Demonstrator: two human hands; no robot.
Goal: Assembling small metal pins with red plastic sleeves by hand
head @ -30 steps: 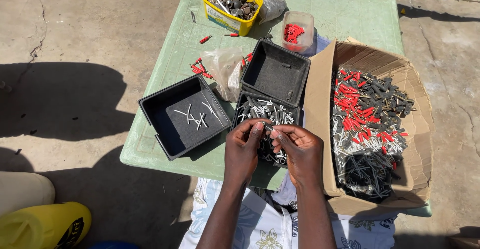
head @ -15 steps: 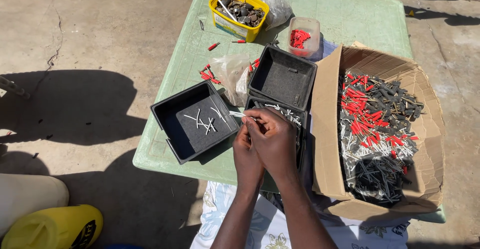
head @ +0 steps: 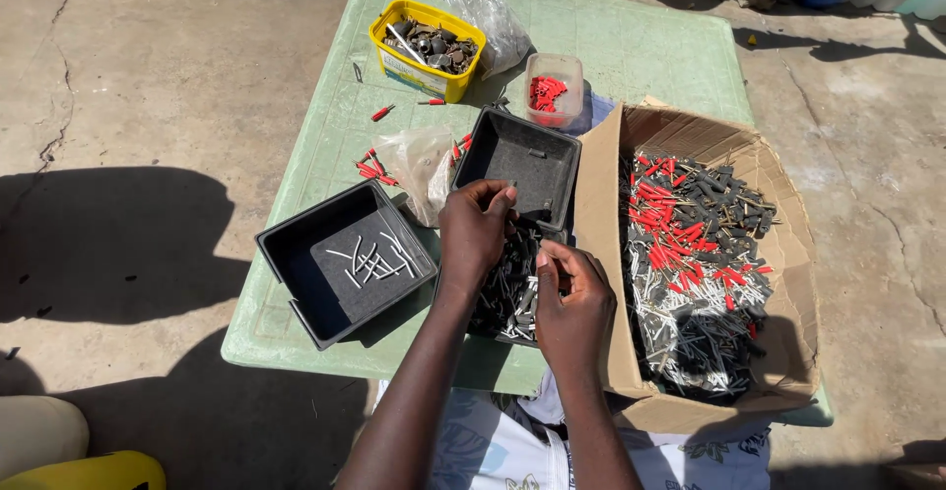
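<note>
Over the middle black tray of grey pins on the green counter, left hand pinches one pin; right hand curled beside it, grip unclear. Cardboard box adjacent.

I note a pale green plastic table with fine grid texture. Three black square plastic trays; silvery-white pins in one. Brown cardboard box of mixed red, black and white parts. Yellow plastic tub, grey metal bits.
</note>
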